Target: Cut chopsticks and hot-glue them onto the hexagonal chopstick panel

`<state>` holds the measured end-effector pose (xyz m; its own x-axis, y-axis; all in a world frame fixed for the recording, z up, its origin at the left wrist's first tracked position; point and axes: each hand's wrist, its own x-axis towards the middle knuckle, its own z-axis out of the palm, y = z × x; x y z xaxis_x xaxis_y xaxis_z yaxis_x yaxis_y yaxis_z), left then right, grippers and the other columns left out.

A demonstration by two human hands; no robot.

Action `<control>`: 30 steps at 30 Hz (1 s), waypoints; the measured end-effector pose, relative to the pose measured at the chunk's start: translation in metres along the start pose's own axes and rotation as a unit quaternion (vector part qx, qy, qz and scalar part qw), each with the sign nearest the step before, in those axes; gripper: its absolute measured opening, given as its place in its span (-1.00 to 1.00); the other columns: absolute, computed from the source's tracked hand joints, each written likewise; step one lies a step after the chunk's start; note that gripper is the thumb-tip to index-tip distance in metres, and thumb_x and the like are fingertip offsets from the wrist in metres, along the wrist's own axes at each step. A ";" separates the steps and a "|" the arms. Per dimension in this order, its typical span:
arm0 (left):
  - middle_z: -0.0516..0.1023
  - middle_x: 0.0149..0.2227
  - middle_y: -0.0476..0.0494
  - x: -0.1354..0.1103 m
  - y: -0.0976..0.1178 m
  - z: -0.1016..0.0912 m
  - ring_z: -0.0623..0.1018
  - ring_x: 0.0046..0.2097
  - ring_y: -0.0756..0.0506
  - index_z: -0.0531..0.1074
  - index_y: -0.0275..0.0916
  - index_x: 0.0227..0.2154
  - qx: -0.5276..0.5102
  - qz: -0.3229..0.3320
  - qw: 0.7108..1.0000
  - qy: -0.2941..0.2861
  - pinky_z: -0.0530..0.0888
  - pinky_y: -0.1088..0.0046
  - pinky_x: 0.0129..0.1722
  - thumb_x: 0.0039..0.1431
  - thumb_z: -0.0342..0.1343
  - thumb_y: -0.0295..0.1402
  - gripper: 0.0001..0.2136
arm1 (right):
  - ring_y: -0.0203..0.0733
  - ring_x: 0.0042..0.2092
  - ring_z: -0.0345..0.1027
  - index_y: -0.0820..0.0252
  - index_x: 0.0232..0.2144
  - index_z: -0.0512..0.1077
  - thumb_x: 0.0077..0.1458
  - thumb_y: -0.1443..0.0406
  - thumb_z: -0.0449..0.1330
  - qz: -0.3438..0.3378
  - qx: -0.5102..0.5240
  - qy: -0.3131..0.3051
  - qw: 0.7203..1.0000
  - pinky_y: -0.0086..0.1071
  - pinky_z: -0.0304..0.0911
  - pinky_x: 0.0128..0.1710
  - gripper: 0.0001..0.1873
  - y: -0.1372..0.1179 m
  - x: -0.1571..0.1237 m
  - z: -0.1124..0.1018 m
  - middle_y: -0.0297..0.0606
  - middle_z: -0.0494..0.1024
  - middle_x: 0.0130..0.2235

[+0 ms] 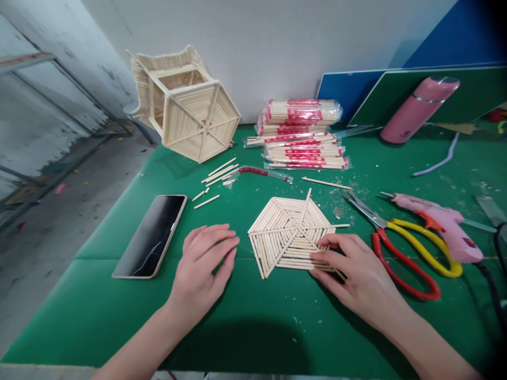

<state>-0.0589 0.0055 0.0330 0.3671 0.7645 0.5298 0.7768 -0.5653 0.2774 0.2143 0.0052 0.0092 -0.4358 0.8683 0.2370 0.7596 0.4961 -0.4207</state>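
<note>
A flat hexagon panel of glued wooden sticks (285, 228) lies on the green table (119, 306). My right hand (352, 272) rests on its near right edge, fingers pressed together on the sticks there. My left hand (204, 264) lies flat on the table just left of the panel, fingers stretched out, holding nothing.
A phone (152, 235) lies left of my left hand. Red-and-yellow scissors (407, 253) and a pink glue gun (439, 221) lie to the right. Farther back are loose sticks (217, 177), wrapped stick bundles (303, 132), a hexagonal stick frame (186, 103) and a pink flask (420, 108).
</note>
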 end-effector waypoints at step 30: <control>0.48 -0.30 -0.09 -0.012 0.014 0.016 0.41 -0.20 -0.08 0.40 -0.23 -0.27 0.008 0.064 0.987 -0.146 0.27 0.23 -0.08 0.14 -0.08 -0.48 -0.82 | -0.08 -0.13 0.20 0.05 -0.31 0.42 0.01 0.26 0.13 -0.003 0.016 -0.005 1.000 -0.15 0.24 -0.22 -0.86 0.001 -0.001 0.002 -0.20 0.35 -0.18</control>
<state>-0.0446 -0.0069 0.0175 0.5923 0.7455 0.3058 0.7223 -0.6594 0.2087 0.2142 0.0050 0.0070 -0.4446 0.8653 0.2313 0.7411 0.5004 -0.4477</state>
